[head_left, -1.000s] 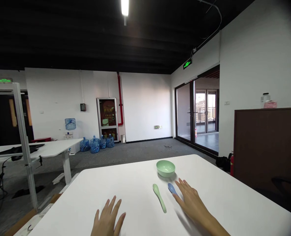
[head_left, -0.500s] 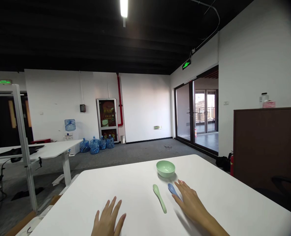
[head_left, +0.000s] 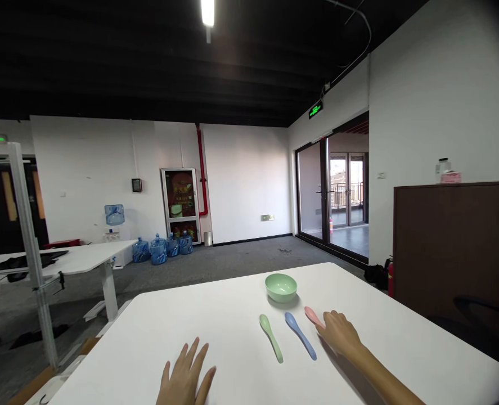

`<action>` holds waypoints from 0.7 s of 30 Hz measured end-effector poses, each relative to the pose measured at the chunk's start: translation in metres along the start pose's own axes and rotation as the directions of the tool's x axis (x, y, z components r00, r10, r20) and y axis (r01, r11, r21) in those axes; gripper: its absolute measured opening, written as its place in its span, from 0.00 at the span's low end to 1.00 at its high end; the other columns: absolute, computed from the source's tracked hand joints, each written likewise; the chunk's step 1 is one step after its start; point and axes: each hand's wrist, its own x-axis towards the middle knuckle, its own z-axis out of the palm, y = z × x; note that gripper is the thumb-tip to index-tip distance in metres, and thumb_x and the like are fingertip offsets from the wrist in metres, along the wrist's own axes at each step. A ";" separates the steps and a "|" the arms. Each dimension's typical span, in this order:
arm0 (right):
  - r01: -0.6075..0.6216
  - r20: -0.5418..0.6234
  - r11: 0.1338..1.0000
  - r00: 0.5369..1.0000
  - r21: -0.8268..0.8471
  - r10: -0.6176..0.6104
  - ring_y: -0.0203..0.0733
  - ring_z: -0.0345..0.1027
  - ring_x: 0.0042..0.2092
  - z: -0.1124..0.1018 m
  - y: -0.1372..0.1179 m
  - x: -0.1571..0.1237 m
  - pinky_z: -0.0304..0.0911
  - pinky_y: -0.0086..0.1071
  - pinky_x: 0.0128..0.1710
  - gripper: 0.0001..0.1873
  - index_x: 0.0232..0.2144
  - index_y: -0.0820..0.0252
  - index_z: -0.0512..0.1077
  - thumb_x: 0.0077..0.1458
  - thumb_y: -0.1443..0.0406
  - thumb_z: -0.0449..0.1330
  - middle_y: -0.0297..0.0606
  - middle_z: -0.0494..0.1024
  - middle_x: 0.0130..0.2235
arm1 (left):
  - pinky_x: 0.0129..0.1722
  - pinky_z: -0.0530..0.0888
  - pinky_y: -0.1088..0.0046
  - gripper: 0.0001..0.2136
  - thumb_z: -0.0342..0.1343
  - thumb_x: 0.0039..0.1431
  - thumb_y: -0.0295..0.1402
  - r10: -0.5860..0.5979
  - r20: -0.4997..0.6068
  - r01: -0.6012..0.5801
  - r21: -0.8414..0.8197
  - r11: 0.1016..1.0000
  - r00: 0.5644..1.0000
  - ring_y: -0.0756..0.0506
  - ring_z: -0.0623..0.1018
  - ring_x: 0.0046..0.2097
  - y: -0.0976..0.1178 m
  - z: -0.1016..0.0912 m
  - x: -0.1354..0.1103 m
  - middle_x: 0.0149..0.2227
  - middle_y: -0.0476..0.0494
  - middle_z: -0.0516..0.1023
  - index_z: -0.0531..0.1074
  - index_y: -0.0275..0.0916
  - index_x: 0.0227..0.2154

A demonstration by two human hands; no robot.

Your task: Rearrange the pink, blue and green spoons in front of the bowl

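On the white table (head_left: 232,315) stands a green bowl (head_left: 281,287). In front of it lie a green spoon (head_left: 271,337) and a blue spoon (head_left: 300,336) side by side. A pink spoon (head_left: 312,315) lies to their right, its handle under my right hand (head_left: 340,333), whose fingers are curled over it. My left hand (head_left: 184,376) rests flat on the table near the front edge, fingers spread, holding nothing.
A dark brown cabinet (head_left: 455,247) stands to the right of the table. Another white desk (head_left: 63,256) with a metal frame post (head_left: 30,253) is at the left. Several blue water jugs (head_left: 160,248) sit by the far wall. Glass doors (head_left: 331,197) are at the back right.
My right hand has shifted right off the blue spoon and now curls over the pink spoon. The blue spoon lies uncovered. The left hand has not moved.
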 end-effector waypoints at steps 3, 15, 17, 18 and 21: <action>-0.024 0.058 0.999 0.998 0.046 0.021 0.49 0.71 0.35 0.004 0.004 0.001 0.54 0.36 0.33 0.21 0.28 0.59 0.75 0.67 0.56 0.49 0.47 0.76 0.32 | 0.66 0.66 0.42 0.25 0.41 0.68 0.42 -0.005 0.026 0.004 0.013 1.000 1.000 0.34 0.62 0.71 0.002 -0.003 0.001 0.71 0.45 0.64 0.64 0.50 0.65; 0.009 0.041 0.994 0.999 0.108 -0.013 0.40 0.67 0.30 -0.008 -0.017 -0.010 0.44 0.33 0.28 0.16 0.27 0.59 0.69 0.64 0.66 0.48 0.44 0.78 0.33 | 0.65 0.68 0.42 0.24 0.41 0.69 0.42 0.038 -0.033 -0.039 -0.010 0.999 0.999 0.35 0.64 0.71 -0.007 0.010 0.001 0.70 0.46 0.65 0.64 0.53 0.65; 0.034 0.032 0.992 0.999 0.124 -0.039 0.41 0.69 0.32 -0.018 -0.036 -0.017 0.44 0.33 0.29 0.16 0.27 0.59 0.69 0.64 0.64 0.49 0.44 0.78 0.33 | 0.65 0.67 0.42 0.24 0.41 0.69 0.43 0.036 -0.035 -0.036 -0.019 0.999 0.999 0.35 0.64 0.71 -0.006 0.010 0.000 0.70 0.46 0.65 0.64 0.53 0.65; 0.047 0.031 0.990 0.998 0.131 -0.052 0.41 0.70 0.32 -0.022 -0.046 -0.020 0.44 0.33 0.29 0.15 0.27 0.59 0.70 0.64 0.64 0.49 0.43 0.79 0.33 | 0.65 0.67 0.42 0.24 0.41 0.69 0.43 0.034 -0.036 -0.035 -0.024 0.999 0.999 0.35 0.63 0.71 -0.006 0.009 0.000 0.70 0.46 0.65 0.64 0.53 0.65; 0.093 0.046 0.987 0.994 0.132 -0.099 0.42 0.71 0.34 -0.029 -0.074 -0.028 0.43 0.33 0.29 0.15 0.29 0.60 0.72 0.64 0.64 0.50 0.44 0.80 0.34 | 0.65 0.67 0.42 0.24 0.41 0.69 0.43 0.032 -0.032 -0.032 -0.027 0.999 0.999 0.35 0.63 0.71 -0.006 0.008 -0.001 0.70 0.45 0.65 0.64 0.52 0.65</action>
